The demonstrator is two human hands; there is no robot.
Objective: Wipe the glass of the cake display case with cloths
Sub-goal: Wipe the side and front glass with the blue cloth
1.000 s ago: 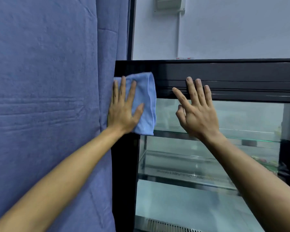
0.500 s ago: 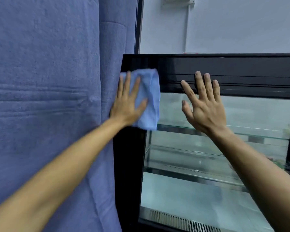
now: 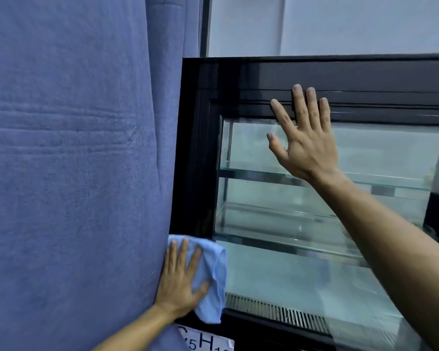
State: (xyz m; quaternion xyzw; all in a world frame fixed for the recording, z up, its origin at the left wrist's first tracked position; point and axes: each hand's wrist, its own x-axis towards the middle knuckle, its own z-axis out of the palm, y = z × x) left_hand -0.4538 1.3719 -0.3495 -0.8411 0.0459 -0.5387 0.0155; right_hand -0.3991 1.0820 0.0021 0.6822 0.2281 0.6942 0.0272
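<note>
The cake display case (image 3: 195, 148) has a black frame and a glass front (image 3: 289, 269) with glass shelves inside. My left hand (image 3: 180, 279) presses a light blue cloth (image 3: 213, 279) flat against the lower left corner of the case, fingers straight and spread. My right hand (image 3: 304, 138) lies flat and open on the upper part of the glass, fingertips reaching onto the black top frame.
A blue curtain (image 3: 74, 173) hangs close against the case's left side. A white label with letters (image 3: 205, 340) sits below the cloth. A metal vent grille (image 3: 276, 310) runs along the bottom inside the case. A pale wall (image 3: 340, 24) rises behind.
My left hand has slid the cloth down the left frame from the top corner to the bottom corner. My right hand has stayed on the upper glass.
</note>
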